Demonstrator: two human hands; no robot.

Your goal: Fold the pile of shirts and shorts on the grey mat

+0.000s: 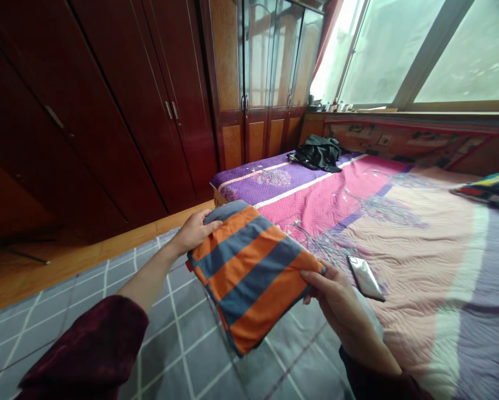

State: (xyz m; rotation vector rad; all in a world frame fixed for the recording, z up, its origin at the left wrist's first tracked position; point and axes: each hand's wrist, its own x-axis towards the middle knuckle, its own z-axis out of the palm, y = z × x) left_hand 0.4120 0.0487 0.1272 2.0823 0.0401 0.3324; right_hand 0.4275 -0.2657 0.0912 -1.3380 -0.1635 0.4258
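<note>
One folded striped cloth (249,278), soft and light, we judge. Our left hand (195,232) and right hand (337,303) grip opposite edges, the likeliest hold.

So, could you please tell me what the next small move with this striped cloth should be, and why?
I would probably lower the folded orange-and-grey striped cloth onto the grey checked mat. Your left hand and right hand hold it at opposite ends, so it can go down level, and the mat lies directly below, while the phone sits off to the right on the quilt.
</note>
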